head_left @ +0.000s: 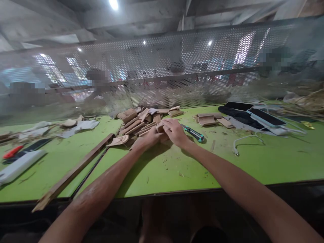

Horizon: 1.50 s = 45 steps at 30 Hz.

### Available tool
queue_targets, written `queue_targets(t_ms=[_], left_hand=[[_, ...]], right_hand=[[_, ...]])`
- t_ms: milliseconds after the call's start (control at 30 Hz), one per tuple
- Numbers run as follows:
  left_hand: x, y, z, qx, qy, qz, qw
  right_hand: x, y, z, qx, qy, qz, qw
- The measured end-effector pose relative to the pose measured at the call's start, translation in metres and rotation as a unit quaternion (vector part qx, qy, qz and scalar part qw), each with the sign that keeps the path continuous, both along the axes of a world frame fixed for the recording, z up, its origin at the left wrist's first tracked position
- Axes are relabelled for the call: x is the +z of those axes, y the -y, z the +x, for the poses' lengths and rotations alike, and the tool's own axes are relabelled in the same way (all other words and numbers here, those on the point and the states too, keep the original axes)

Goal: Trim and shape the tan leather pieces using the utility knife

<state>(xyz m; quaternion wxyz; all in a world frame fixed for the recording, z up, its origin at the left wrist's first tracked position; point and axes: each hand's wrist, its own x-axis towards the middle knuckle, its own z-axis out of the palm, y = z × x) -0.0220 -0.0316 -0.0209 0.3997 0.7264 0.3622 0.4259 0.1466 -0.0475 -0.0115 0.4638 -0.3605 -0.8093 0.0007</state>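
Both my arms reach out over a green table to a heap of several flat tan wooden pieces. My left hand is curled at the heap's near edge, fingers closed round pieces there. My right hand lies over it, palm down, fingers pressed on a small tan piece. Just right of my right hand a teal-handled utility knife lies on the table.
A long wooden strip and a thin dark rod run diagonally at left. A red tool and a white slab lie far left. Phones with a white cable lie right. Other people sit behind a perforated metal screen.
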Motion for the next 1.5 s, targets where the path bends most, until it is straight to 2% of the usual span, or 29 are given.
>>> queue_targets(t_ms=[133, 333, 500, 567, 633, 767, 1000, 1200, 1267, 1400, 1500], left_hand=[[-0.001, 0.005, 0.005, -0.017, -0.005, 0.033, 0.999], [0.007, 0.013, 0.012, -0.050, 0.032, 0.022, 0.998], [0.007, 0.013, 0.010, -0.062, 0.014, 0.018, 0.998], [0.008, 0.012, 0.010, -0.060, -0.013, 0.015, 0.998], [0.008, 0.012, 0.010, -0.032, -0.034, 0.028, 0.998], [0.009, 0.009, 0.013, 0.035, -0.008, 0.085, 0.996], [0.010, 0.009, 0.018, -0.001, -0.031, 0.020, 0.999], [0.011, 0.010, 0.008, -0.046, -0.035, 0.003, 0.998], [0.011, 0.008, 0.006, -0.050, -0.066, 0.013, 0.996], [0.010, 0.002, 0.004, -0.012, -0.112, 0.062, 0.992], [0.011, 0.003, 0.006, -0.014, -0.137, 0.075, 0.988]], right_hand=[[0.002, 0.006, -0.003, 0.008, 0.070, 0.016, 0.997], [-0.003, -0.003, 0.005, 0.020, 0.071, 0.008, 0.997], [-0.004, -0.009, 0.004, 0.018, 0.047, -0.004, 0.999], [0.000, -0.006, 0.003, 0.015, 0.036, 0.002, 0.999], [0.005, 0.001, 0.000, 0.028, 0.045, 0.016, 0.998], [0.009, 0.012, -0.006, 0.061, 0.089, 0.039, 0.993], [0.001, 0.000, -0.001, 0.019, 0.063, 0.033, 0.997], [0.004, -0.004, 0.009, -0.019, 0.032, 0.009, 0.999], [0.006, -0.002, 0.009, -0.002, 0.037, 0.014, 0.999], [0.007, 0.001, 0.002, 0.049, 0.079, 0.022, 0.995], [0.006, -0.002, -0.005, 0.050, 0.081, 0.014, 0.995]])
